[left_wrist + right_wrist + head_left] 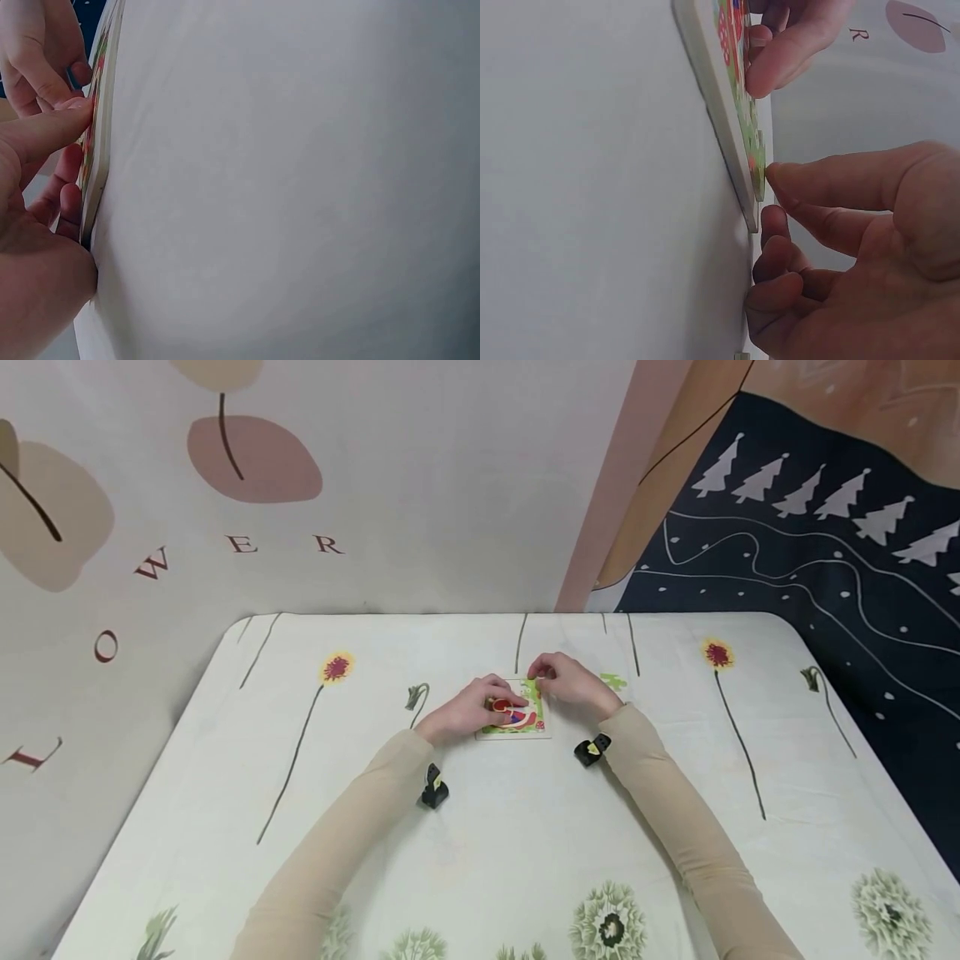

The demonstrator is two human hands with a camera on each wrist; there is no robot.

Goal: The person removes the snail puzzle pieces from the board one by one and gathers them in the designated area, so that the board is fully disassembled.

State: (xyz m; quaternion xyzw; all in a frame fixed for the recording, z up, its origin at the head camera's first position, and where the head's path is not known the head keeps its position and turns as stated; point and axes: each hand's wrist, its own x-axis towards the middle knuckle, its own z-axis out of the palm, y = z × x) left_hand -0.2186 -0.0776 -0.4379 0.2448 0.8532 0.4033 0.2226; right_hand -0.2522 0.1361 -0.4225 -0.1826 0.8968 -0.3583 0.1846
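A small square jigsaw puzzle board lies on the table, with a green, red and blue picture on it and a pale border. My left hand reaches over its left side, fingers and thumb resting on the picture and covering part of it. At the far right corner is my right hand, its thumb and finger pinching a green puzzle piece. That piece sits raised above the board's surface at the edge. In the left wrist view, the thumb of my left hand presses on the picture.
Another green puzzle piece lies on the table just beyond my right wrist. The white tablecloth has printed flowers and stems. Behind the table's far edge hangs a printed cloth. Each wrist wears a small black camera.
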